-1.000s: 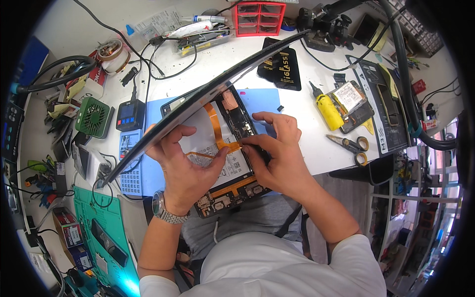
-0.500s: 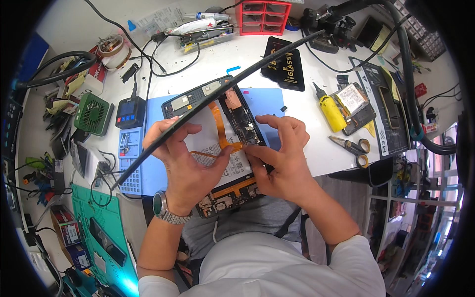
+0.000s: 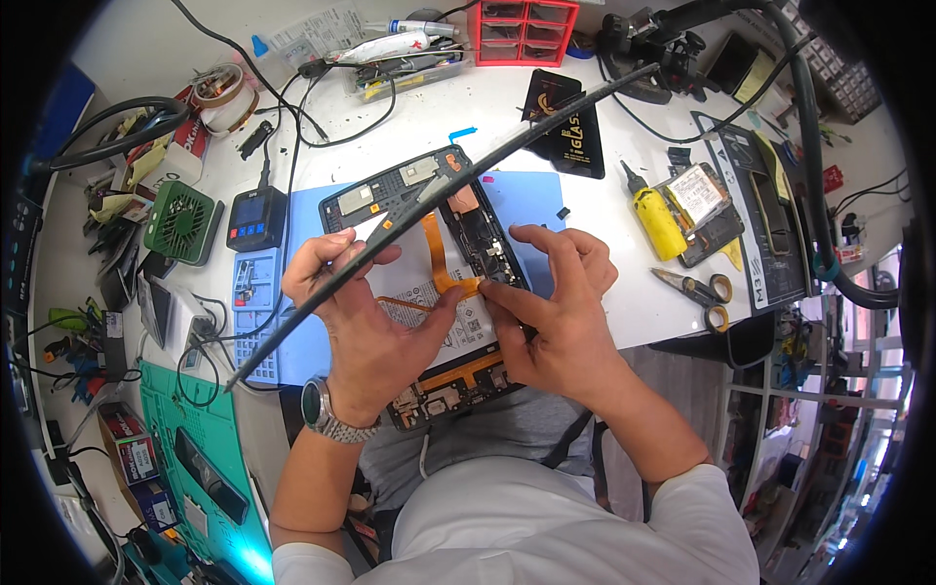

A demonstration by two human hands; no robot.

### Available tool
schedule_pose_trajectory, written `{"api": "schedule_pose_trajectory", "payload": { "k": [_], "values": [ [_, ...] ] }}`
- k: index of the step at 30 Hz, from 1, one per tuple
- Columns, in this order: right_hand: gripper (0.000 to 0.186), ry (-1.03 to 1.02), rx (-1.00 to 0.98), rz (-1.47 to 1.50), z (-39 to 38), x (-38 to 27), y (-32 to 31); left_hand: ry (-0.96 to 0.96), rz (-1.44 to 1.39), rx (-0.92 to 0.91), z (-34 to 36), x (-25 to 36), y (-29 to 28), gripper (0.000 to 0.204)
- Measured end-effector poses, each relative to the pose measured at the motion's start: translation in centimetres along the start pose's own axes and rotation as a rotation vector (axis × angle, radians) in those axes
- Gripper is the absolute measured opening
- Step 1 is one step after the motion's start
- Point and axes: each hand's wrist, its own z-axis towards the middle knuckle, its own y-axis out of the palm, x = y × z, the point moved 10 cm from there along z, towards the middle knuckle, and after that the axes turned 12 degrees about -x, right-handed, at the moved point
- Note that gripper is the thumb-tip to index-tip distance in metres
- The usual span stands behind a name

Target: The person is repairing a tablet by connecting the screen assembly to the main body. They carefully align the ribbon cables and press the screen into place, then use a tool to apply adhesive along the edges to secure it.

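An opened black tablet (image 3: 478, 239), with a white battery and a board, lies askew on a blue mat (image 3: 541, 268) and overhangs the desk edge. My left hand (image 3: 380, 322) grips a thin black panel (image 3: 526, 136), standing tilted nearly edge-on over the tablet; its thumb rests by an orange flex cable (image 3: 436, 253). My right hand (image 3: 556, 322) has index finger and thumb bent together at the cable's end on the board's edge; whatever lies between them is hidden. Its other fingers curl beside the tablet's right side.
Yellow bottle (image 3: 658, 224), scissors (image 3: 692, 292) and an open phone (image 3: 707, 210) lie right. A green fan (image 3: 180, 224), small device (image 3: 255, 219) and wires crowd the left. A red drawer unit (image 3: 517, 34) stands behind; a green mat (image 3: 205, 419) lies lower left.
The panel in my left hand has shifted right and down, uncovering more of the tablet's upper left part. My right hand has moved slightly right, its fingertips still at the cable's end.
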Motion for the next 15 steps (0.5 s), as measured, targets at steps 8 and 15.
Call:
{"api": "schedule_pose_trajectory", "payload": {
  "k": [8,15],
  "values": [
    [0.035,0.025,-0.001,-0.031,-0.02,0.03,0.15,0.033,0.003,0.012,-0.02,0.13,-0.03,0.103],
    [0.032,0.075,-0.036,-0.062,0.50,-0.13,0.26,0.040,0.044,0.013,0.18,0.56,-0.31,0.101]
  ]
}}
